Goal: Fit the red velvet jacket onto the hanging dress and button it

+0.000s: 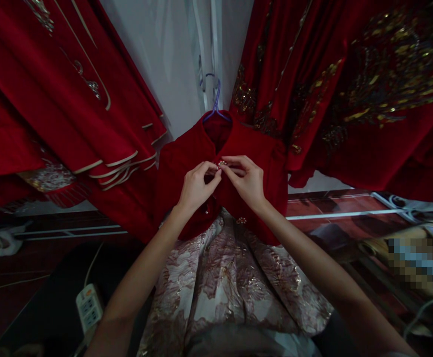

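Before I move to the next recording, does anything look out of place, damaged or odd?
A blocky, pixelated patch at the right edge stands out, obscuring what lies there; it looks like image masking. Otherwise nothing seems odd: the red jacket hangs from a purple hanger, the left hand and right hand at its front.

Red jacket (175, 153) showing matt, softly creased cloth; lower flower fastening (242, 220) glinting, beaded-looking. Brocade garment (216, 277) catching light along raised, metallic-looking threads, surface puckering. Sequin trim (398, 64) at right glittering, rough. Pale piping (90, 167) edging matt red cloth at left, looking smooth. Purple hanger (216, 101) gleaming slightly, material unclear. Power strip (89, 307) showing smooth, pale plastic. Rail (343, 214) looking like painted metal. Wall (157, 44) appearing smooth.
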The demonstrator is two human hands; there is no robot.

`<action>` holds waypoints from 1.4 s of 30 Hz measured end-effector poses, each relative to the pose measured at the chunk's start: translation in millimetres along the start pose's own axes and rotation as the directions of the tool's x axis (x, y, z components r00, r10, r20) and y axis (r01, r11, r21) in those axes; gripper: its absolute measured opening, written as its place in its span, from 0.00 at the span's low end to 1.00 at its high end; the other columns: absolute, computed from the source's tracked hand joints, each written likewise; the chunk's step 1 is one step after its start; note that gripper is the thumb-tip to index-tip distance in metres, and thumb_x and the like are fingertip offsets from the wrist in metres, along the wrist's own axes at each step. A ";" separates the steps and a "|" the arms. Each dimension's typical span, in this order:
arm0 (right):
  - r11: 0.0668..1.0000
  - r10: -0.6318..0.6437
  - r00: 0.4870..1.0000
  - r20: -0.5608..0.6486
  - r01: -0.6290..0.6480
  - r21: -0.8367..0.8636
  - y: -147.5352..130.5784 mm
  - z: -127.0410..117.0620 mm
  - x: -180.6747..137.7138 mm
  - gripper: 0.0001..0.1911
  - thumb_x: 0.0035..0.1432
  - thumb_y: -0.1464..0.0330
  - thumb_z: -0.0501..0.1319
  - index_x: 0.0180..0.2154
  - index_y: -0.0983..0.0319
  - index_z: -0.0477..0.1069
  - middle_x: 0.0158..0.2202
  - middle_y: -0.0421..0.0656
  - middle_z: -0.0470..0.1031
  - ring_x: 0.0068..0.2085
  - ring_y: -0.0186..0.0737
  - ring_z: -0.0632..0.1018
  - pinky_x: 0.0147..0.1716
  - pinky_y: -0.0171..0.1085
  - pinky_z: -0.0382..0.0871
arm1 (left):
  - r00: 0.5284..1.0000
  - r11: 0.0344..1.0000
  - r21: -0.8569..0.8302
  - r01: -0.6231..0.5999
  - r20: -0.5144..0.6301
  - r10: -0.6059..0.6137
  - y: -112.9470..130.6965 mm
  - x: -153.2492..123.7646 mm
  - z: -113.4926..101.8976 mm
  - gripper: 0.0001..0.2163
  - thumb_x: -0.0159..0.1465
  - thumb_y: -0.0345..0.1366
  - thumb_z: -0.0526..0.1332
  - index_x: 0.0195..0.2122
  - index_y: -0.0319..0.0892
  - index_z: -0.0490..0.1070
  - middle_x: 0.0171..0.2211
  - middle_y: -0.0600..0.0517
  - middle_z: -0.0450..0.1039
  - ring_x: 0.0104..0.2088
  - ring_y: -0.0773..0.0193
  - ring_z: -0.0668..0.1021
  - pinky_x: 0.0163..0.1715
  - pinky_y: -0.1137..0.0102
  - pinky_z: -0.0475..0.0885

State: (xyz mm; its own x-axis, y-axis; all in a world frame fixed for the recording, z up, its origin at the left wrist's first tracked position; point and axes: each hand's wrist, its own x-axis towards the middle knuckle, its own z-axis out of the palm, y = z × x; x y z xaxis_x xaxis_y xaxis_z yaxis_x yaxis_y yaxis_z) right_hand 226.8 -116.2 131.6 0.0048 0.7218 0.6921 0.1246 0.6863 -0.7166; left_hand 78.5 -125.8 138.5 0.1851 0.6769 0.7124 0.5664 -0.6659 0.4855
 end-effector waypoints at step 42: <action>0.956 0.172 0.968 0.182 -0.209 0.208 26.6 -14.8 18.5 0.20 0.49 0.62 0.68 0.45 0.61 0.76 0.45 0.45 0.78 0.45 0.42 0.79 0.51 0.46 0.73 | 0.991 0.976 0.199 -0.092 0.118 0.069 -2.2 20.3 7.1 0.01 0.60 0.32 0.57 0.32 0.42 0.68 0.28 0.54 0.69 0.27 0.68 0.72 0.31 0.73 0.66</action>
State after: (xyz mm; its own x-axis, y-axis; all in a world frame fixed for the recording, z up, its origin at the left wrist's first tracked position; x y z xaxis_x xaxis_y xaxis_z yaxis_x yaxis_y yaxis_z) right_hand 244.9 -85.9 126.7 -0.1549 0.8330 0.5312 -0.0879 0.5239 -0.8472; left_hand 86.7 -108.4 148.3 0.3175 0.6615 0.6794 0.6955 -0.6494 0.3073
